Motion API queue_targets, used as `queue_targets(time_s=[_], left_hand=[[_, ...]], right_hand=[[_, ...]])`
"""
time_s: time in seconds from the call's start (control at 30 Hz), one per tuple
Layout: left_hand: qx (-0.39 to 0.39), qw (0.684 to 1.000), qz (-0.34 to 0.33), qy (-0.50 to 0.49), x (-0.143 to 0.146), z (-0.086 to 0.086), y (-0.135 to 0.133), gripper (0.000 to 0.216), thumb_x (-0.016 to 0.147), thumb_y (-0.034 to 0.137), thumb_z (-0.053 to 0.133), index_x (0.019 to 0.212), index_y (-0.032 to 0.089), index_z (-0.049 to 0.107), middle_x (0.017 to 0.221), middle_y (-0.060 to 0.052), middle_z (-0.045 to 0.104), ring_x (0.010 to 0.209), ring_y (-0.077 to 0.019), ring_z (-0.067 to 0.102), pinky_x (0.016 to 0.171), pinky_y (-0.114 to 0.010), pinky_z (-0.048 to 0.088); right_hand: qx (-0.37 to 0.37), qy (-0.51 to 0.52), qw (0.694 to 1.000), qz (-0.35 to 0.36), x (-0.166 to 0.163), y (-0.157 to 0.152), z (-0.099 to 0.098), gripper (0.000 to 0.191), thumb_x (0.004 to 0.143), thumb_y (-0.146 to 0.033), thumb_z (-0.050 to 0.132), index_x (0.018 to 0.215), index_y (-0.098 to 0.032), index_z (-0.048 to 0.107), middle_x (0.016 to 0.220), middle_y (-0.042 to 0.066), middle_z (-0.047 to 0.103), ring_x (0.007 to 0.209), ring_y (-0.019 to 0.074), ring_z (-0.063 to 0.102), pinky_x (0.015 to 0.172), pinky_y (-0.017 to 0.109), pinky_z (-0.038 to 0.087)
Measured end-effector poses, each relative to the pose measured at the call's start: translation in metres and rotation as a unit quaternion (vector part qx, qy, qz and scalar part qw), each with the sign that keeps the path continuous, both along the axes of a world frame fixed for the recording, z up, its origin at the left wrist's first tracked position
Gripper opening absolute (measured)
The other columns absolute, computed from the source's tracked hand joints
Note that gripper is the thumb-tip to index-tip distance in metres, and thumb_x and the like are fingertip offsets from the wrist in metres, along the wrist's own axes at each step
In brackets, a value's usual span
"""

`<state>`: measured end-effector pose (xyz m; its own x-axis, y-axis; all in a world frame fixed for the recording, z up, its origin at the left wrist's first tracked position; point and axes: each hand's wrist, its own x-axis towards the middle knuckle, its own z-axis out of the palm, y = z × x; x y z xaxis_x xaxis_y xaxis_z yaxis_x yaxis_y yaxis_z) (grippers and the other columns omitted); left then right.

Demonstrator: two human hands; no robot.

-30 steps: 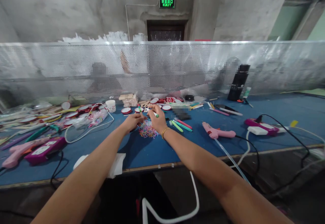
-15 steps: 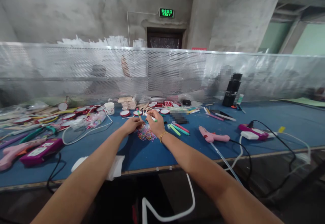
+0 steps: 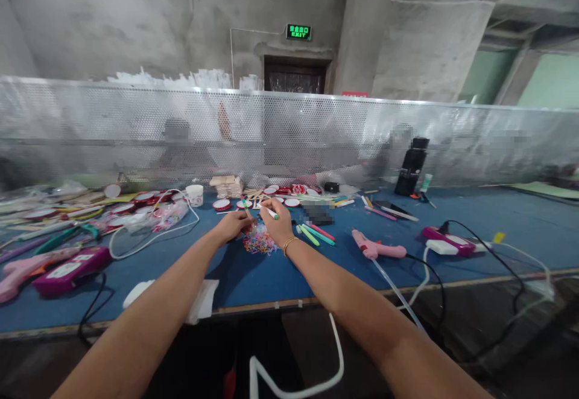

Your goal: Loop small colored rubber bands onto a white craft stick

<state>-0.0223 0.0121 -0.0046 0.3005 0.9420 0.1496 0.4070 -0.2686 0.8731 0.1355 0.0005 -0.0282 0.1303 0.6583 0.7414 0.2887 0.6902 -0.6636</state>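
Observation:
Both my hands meet over a small heap of coloured rubber bands (image 3: 259, 244) on the blue table (image 3: 253, 278). My left hand (image 3: 235, 224) is closed in a pinch on a thin stick with a green and red tip (image 3: 245, 205). My right hand (image 3: 277, 223), with a gold bracelet at the wrist, is closed on a white pen with a green tip (image 3: 271, 212). The two hands almost touch.
Green and pink markers (image 3: 316, 233) lie right of my hands. A pink glue gun (image 3: 375, 247) with a clear stick and cables lies further right, another (image 3: 20, 269) far left. Round red-rimmed discs (image 3: 221, 203), a white cup (image 3: 195, 194), a black bottle (image 3: 411, 159) and a perforated screen (image 3: 316, 133) stand behind.
My hands have stayed together over the rubber bands with the same things in them. The camera has tilted and shifted slightly, so the scene sits a little lower and to the left.

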Motion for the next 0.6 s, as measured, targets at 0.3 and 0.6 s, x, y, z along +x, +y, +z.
queue_targets(time_s=[0.3,0.6], left_hand=[[-0.021,1.000,0.010,-0.008,0.0027,0.0029,-0.0037,0.039,0.065,0.052,0.066,0.071,0.015,0.059,0.061,-0.002,0.060,0.052,-0.0119,0.054,0.044,-0.021,0.029],[-0.034,0.999,-0.003,-0.001,0.0045,0.0015,-0.0040,0.042,0.059,0.053,0.072,0.065,0.014,0.057,0.056,-0.002,0.059,0.048,-0.0104,0.052,0.044,-0.021,0.028]], right_hand=[[0.007,-0.014,1.000,0.007,-0.0019,-0.0040,0.0015,0.016,0.082,-0.036,0.049,0.086,-0.022,0.058,0.077,-0.001,0.063,0.070,0.0146,0.058,0.071,0.026,0.045],[0.006,0.011,1.000,0.028,-0.0013,0.0001,0.0002,0.014,0.082,-0.033,0.050,0.087,-0.022,0.057,0.080,-0.001,0.063,0.074,0.0147,0.060,0.072,0.027,0.046]])
